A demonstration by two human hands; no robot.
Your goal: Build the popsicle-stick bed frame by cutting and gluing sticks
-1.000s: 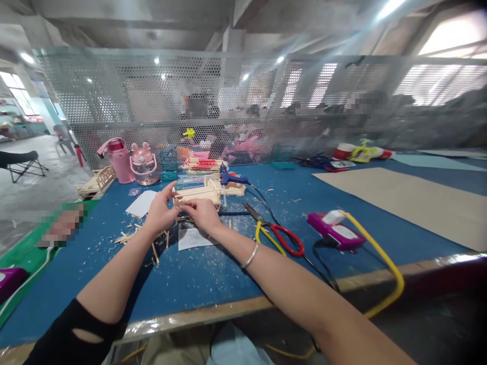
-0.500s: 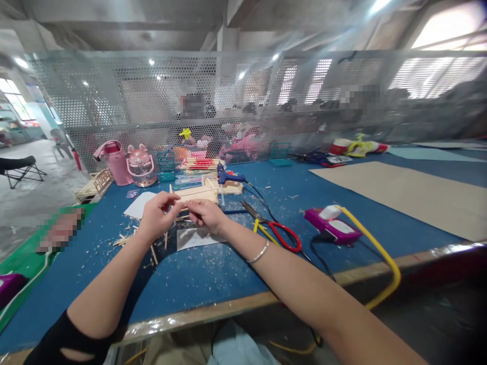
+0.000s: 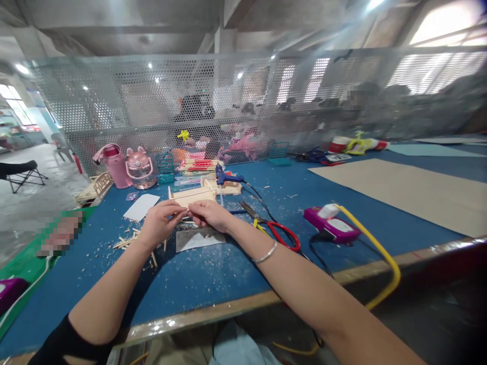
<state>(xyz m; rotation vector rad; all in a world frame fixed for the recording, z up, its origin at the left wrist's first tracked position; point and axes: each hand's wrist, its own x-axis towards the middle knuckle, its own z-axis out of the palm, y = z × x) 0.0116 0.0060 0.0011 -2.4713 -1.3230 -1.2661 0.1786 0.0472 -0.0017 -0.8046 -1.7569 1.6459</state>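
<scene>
My left hand [image 3: 162,219] and my right hand [image 3: 209,215] meet at their fingertips over the blue table. Both are closed in a pinch, and whatever lies between the fingers is too small to make out. Just behind them is a pale wooden stick frame [image 3: 194,195]. A blue glue gun [image 3: 228,177] stands at the right end of that frame. Below my right hand lies a small sheet [image 3: 200,240], partly white and partly dark. Loose wooden sticks [image 3: 127,240] are scattered left of my left hand.
Red-handled scissors [image 3: 283,236] lie right of my hands, beside yellow-handled pliers. Farther right are a purple power socket [image 3: 331,225] with a yellow cable and a large cardboard sheet [image 3: 403,192]. A pink bottle [image 3: 117,167] and a clear pink jug [image 3: 140,170] stand at the back left.
Both hands have dropped slightly and stay together at the fingertips. The left wrist and fingers have turned a little, and more of the stick frame shows behind them.
</scene>
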